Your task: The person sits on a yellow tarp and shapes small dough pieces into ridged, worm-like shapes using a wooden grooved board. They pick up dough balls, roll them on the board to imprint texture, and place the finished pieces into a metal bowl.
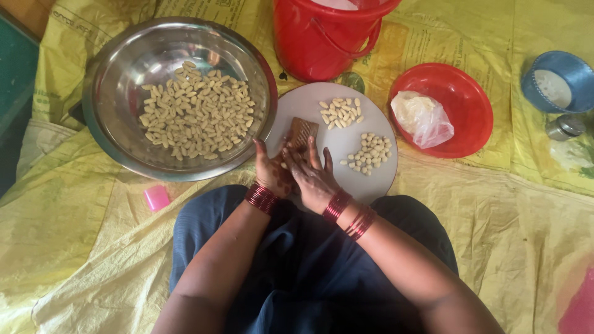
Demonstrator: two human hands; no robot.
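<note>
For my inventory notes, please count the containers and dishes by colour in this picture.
Red: 2, the bucket and the red bowl
Silver: 1, the steel bowl
White: 1, the plate under the hands
Blue: 1, the blue cup
Total: 5

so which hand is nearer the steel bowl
Left. The left hand sits just below the steel bowl rim; the right hand is farther right, over the plate.
</note>
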